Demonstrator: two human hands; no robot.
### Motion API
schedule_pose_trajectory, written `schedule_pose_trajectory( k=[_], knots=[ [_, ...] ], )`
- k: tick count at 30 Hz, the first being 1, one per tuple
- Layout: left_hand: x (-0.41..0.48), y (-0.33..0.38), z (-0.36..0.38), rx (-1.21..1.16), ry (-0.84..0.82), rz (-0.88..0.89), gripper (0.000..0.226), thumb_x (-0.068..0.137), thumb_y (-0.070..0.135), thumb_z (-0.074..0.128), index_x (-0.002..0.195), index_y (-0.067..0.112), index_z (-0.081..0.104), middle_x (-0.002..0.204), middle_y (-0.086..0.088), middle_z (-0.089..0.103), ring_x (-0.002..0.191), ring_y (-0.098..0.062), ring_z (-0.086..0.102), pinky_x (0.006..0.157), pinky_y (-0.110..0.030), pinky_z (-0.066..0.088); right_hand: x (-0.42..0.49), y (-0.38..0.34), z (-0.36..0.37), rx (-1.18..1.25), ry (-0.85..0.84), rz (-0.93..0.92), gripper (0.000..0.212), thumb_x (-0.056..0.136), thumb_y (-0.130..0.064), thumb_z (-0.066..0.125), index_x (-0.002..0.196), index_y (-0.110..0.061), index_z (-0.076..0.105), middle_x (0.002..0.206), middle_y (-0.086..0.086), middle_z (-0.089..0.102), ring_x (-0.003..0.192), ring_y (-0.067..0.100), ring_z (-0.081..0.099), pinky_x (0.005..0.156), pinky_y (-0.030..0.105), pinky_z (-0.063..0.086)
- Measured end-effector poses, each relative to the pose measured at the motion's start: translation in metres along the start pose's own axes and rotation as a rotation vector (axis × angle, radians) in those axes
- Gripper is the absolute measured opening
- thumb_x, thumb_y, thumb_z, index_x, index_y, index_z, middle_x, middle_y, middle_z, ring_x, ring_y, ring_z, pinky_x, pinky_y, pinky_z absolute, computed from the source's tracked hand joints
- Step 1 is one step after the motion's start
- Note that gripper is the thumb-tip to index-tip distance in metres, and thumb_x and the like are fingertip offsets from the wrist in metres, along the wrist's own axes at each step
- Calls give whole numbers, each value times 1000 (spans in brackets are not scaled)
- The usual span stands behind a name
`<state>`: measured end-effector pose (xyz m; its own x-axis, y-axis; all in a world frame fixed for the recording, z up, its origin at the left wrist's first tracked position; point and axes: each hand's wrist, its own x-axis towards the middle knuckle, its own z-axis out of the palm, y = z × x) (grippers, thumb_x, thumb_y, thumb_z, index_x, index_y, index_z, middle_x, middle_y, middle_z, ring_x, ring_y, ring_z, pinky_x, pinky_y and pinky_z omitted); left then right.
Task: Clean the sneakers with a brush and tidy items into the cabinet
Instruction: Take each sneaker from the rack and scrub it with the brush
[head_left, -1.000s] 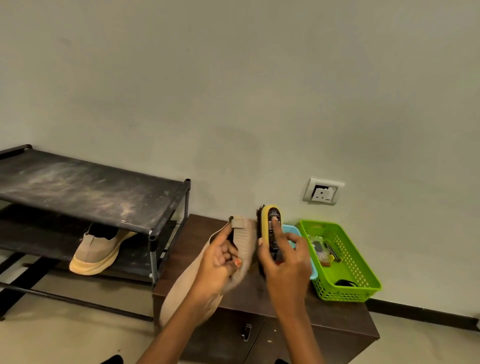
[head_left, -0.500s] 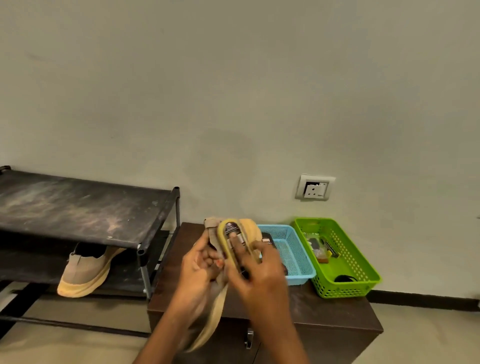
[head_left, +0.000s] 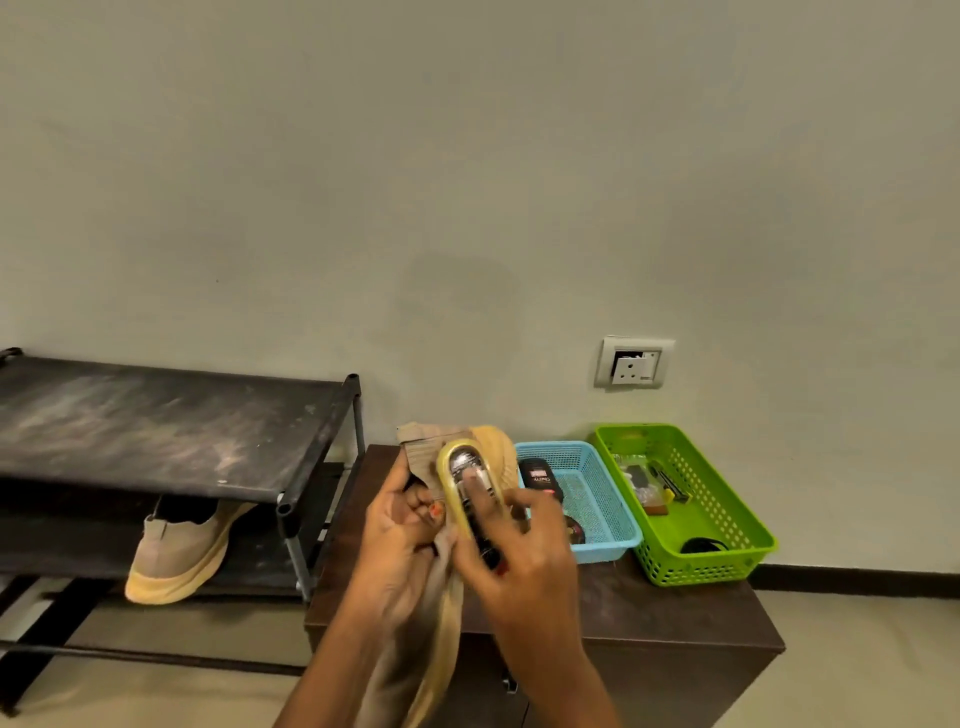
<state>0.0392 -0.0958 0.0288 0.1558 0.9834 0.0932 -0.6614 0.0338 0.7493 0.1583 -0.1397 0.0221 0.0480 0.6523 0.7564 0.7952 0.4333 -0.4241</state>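
Grips the beige sneaker (head_left: 423, 449) at its heel with the left hand (head_left: 400, 525), above the cabinet (head_left: 649, 613). Presses the yellow brush (head_left: 449, 483) onto it with the right hand (head_left: 524, 564), fingers curled round the brush.

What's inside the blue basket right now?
The blue basket holds a black labelled container and a dark round tin. The right hand covers its near left corner, so anything there is hidden.

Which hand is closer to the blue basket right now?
Right. The right hand, gripping the brush, is close by the left side of the blue basket; the left hand grips the sneaker further left.
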Motion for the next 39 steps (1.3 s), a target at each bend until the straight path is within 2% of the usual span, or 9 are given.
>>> schedule_pose_trajectory(
  k=[4, 9, 16, 19, 22, 27, 31, 34, 39],
  knots=[
    [1, 0, -2, -20, -7, -8, 79, 54, -4, 83, 125, 16, 55, 92, -12, 70, 82, -16, 68, 73, -26, 56, 15, 21, -9, -14, 131, 154, 51, 81, -42, 56, 131, -33, 50, 97, -1, 48, 81, 8, 47, 68, 18, 44],
    [-3, -5, 10, 101, 13, -55, 32, 75, -6, 55, 101, 11, 63, 82, -18, 66, 68, -15, 69, 59, -25, 58, 1, -12, 3, -23, 30, -88, 47, 81, -39, 58, 127, -30, 57, 101, -3, 44, 84, 9, 50, 67, 15, 46],
    [1, -6, 15, 137, 51, -31, 50, 78, -17, 51, 119, 10, 60, 91, -24, 62, 82, -30, 61, 69, -30, 56, 10, 2, -4, -47, 52, 52, 46, 81, -41, 56, 126, -31, 57, 96, 2, 48, 84, 13, 49, 67, 16, 42],
    [-3, -2, 14, 159, 87, 3, 46, 83, -19, 44, 109, 14, 63, 77, -13, 67, 67, -16, 67, 62, -24, 58, 5, 1, 5, -83, 37, -42, 45, 81, -40, 57, 126, -33, 57, 98, 0, 46, 84, 8, 46, 66, 15, 41],
    [0, 0, 12, 154, 109, 37, 60, 77, -22, 47, 122, 17, 55, 64, -2, 61, 59, -4, 60, 60, -15, 54, 14, 23, -5, -8, 155, 233, 52, 80, -43, 57, 131, -34, 49, 94, -1, 47, 82, 9, 47, 64, 20, 45],
    [3, -4, 14, -32, 178, -5, 65, 82, -22, 38, 125, 24, 54, 87, -9, 68, 75, -14, 67, 65, -25, 57, -8, 0, 9, 38, 85, 48, 49, 81, -38, 61, 129, -31, 56, 95, -2, 47, 81, 3, 45, 68, 9, 41],
    [2, -7, 13, -165, 207, -43, 73, 75, -13, 44, 138, 25, 45, 105, -9, 63, 91, -15, 62, 77, -29, 56, 3, 14, 2, 108, 155, 231, 53, 80, -40, 61, 131, -35, 49, 93, -5, 46, 80, -2, 42, 64, 13, 42],
    [-3, -11, 14, -78, 221, -93, 61, 80, -7, 41, 134, 22, 49, 112, -12, 63, 92, -21, 66, 66, -31, 60, -10, -7, 10, 105, 56, 35, 49, 80, -37, 63, 128, -32, 55, 95, -3, 48, 80, 3, 48, 65, 11, 44],
    [4, -12, 12, -256, 234, -44, 63, 81, -17, 33, 120, 27, 56, 101, -3, 65, 76, -6, 67, 68, -24, 58, -1, 12, 5, 120, 141, 210, 52, 81, -39, 61, 131, -34, 50, 91, -2, 49, 76, 4, 46, 63, 16, 45]
  ],
)
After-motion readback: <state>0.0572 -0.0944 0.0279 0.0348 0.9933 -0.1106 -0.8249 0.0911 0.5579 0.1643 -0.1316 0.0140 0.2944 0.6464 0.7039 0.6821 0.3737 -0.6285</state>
